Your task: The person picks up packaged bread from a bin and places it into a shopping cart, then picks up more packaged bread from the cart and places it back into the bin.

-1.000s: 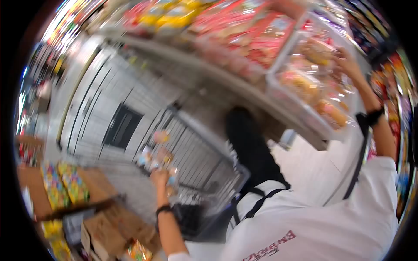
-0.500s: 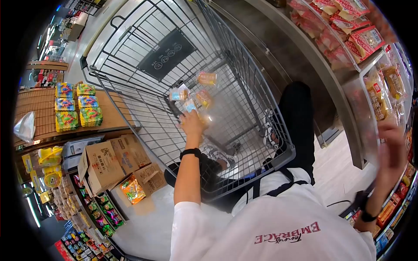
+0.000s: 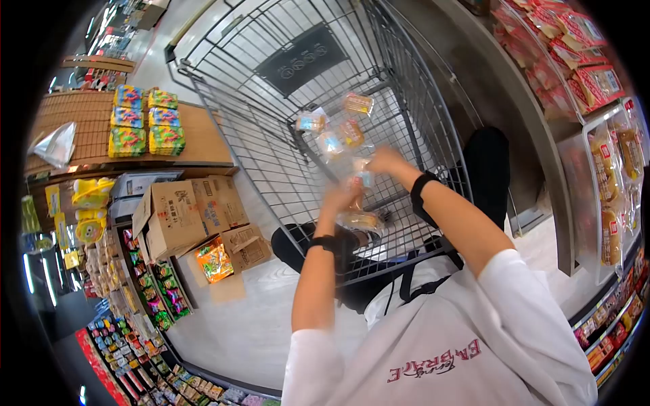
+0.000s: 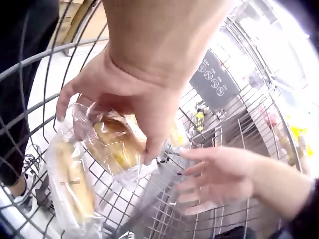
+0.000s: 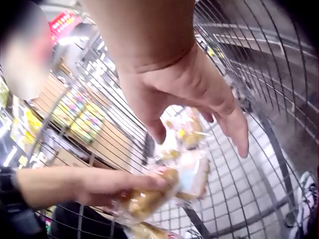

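Inside the cart [image 3: 433, 145], my left hand [image 3: 338, 197] [image 4: 122, 92] curls its fingers round a clear-wrapped bread [image 4: 117, 144] [image 5: 149, 196]. A longer wrapped bread [image 4: 75, 184] [image 3: 362, 220] lies beside it on the wire at the cart's near end. My right hand [image 3: 389, 162] [image 5: 187, 89] hangs over the cart with fingers spread and nothing in it, just right of the left hand. Beyond the hands lie several small packs, including an orange-labelled one [image 3: 358, 103] and a blue-labelled one [image 3: 311, 122].
A shelf with a clear bin of wrapped breads [image 3: 609, 196] and red-and-white packs [image 3: 596, 84] stands at the right. At the left are a wooden display [image 3: 74, 125] with colourful packs and opened cardboard boxes [image 3: 172, 220]. The person's legs are beside the cart's near end.
My right hand has come from the bread bin at the right into the cart. The left hand has moved towards the cart's near end. The long bread now shows there.
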Tool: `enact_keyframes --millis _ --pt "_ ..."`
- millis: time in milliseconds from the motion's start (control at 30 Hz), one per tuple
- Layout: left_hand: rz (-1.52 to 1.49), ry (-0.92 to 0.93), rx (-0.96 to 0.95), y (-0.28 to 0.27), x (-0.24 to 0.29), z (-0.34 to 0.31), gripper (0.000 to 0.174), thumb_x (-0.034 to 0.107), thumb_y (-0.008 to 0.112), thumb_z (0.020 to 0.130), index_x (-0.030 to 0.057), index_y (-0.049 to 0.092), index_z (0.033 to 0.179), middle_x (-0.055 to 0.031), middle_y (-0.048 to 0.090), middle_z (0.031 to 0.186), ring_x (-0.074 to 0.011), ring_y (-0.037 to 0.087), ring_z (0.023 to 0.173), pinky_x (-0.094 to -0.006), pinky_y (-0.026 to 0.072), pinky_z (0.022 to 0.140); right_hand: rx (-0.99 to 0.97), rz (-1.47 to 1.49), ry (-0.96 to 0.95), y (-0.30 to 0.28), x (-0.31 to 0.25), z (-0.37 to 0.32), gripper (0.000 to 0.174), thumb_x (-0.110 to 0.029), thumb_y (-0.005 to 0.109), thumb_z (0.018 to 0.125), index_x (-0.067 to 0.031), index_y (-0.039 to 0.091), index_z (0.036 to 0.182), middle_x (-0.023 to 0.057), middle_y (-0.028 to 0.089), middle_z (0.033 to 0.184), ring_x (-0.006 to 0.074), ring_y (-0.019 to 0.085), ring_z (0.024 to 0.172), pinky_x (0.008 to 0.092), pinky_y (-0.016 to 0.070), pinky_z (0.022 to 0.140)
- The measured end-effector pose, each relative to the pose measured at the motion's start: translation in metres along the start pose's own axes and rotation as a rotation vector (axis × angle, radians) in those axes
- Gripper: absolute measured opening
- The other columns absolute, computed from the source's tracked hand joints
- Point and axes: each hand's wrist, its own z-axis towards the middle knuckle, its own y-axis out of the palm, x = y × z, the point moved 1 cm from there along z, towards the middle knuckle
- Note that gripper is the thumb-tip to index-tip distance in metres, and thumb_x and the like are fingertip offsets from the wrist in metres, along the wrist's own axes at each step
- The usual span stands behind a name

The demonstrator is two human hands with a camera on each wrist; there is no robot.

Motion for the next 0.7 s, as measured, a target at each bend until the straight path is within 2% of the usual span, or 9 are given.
enact_keyframes --millis 67,100,167,200,300,333,433,600,700 --pt "-0.337 -0.064 -0.065 0.011 -0.011 -0.007 0.093 0.064 0.07 0.071 -0.0123 0.055 0.122 -0.0224 0.066 0.108 -0.0296 0.066 0.099 -0.0343 0.0507 0.084 0.009 0.14 0.0 0.016 0.022 0.013 0.058 -0.04 0.076 0.068 0.002 0.068 0.107 0.0216 0.07 0.098 0.0366 0.067 0.096 0.0404 0.0536 0.083" --pt "-0.344 -0.081 -0.057 0.016 -0.017 -0.019 0.093 0.064 0.07 0.071 -0.0123 0.055 0.122 -0.0224 0.066 0.108 -0.0296 0.066 0.099 -0.0343 0.0507 0.084 0.014 0.286 0.022 0.031 0.029 0.018 0.055 -0.04 0.076 0.068 0.0023 0.07 0.103 0.0215 0.07 0.1 0.0347 0.067 0.097 0.0391 0.0538 0.082" --pt "-0.859 -0.16 0.022 0.021 -0.013 -0.046 0.094 0.063 0.071 0.072 -0.0101 0.05 0.128 -0.0233 0.061 0.118 -0.0354 0.061 0.108 -0.0451 0.0486 0.088 0.027 0.273 0.064 0.052 0.033 0.023 0.048 -0.037 0.075 0.071 -0.0015 0.071 0.103 0.0186 0.071 0.101 0.0309 0.07 0.093 0.0381 0.0536 0.08" --pt "-0.982 -0.312 -0.077 0.001 0.019 -0.081 0.095 0.06 0.073 0.073 -0.0032 0.044 0.137 -0.0248 0.048 0.134 -0.0433 0.051 0.119 -0.0621 0.043 0.091 -0.031 0.224 0.11 0.055 0.028 0.021 0.047 -0.034 0.076 0.071 -0.002 0.07 0.104 0.0187 0.071 0.1 0.0306 0.07 0.093 0.0378 0.0535 0.08" --pt "-1.172 -0.525 -0.223 0.032 0.004 -0.061 0.086 0.048 0.077 0.076 0.0083 0.038 0.141 -0.0186 0.043 0.138 -0.0389 0.049 0.121 -0.0593 0.0484 0.086 -0.183 0.224 0.191 0.045 0.009 -0.004 0.051 -0.032 0.076 0.072 -0.0023 0.066 0.112 0.0191 0.069 0.105 0.0311 0.068 0.096 0.0373 0.0537 0.08" --pt "-1.295 -0.406 -0.341 0.064 -0.023 -0.032 0.099 0.052 0.078 0.074 0.0131 0.023 0.148 -0.0188 0.02 0.152 -0.0468 0.032 0.132 -0.072 0.0402 0.089 -0.264 0.282 0.216 0.036 0.001 -0.008 0.057 -0.032 0.076 0.073 -0.002 0.062 0.119 0.0194 0.068 0.11 0.0319 0.068 0.098 0.0372 0.0539 0.081" --pt "-1.384 -0.406 -0.216 0.078 -0.001 -0.03 0.097 0.052 0.078 0.074 0.0168 0.025 0.147 -0.019 0.022 0.153 -0.0492 0.029 0.134 -0.0723 0.0367 0.093 -0.084 0.403 0.151 0.041 -0.005 -0.003 0.065 -0.023 0.069 0.083 -0.0128 0.042 0.141 0.0166 0.051 0.132 0.0398 0.053 0.116 0.0538 0.0533 0.078" --pt "-1.454 -0.554 -0.282 0.075 -0.02 -0.006 0.076 0.043 0.079 0.077 0.0158 0.045 0.139 -0.0124 0.043 0.141 -0.0343 0.044 0.124 -0.0568 0.0316 0.105 -0.356 0.21 -0.011 0.031 -0.007 -0.008 0.079 -0.013 0.066 0.082 -0.0215 0.027 0.152 0.0109 0.037 0.149 0.0325 0.046 0.127 0.0523 0.0527 0.078" --pt "-1.424 -0.313 -0.376 0.094 -0.049 0.018 0.093 0.049 0.078 0.076 0.0194 0.027 0.147 -0.0203 0.023 0.154 -0.0515 0.027 0.136 -0.0772 0.0303 0.094 -0.384 0.293 -0.006 0.048 0.011 0.003 0.081 -0.011 0.068 0.08 -0.0208 0.031 0.151 0.0115 0.04 0.148 0.0275 0.054 0.119 0.0466 0.0536 0.079"
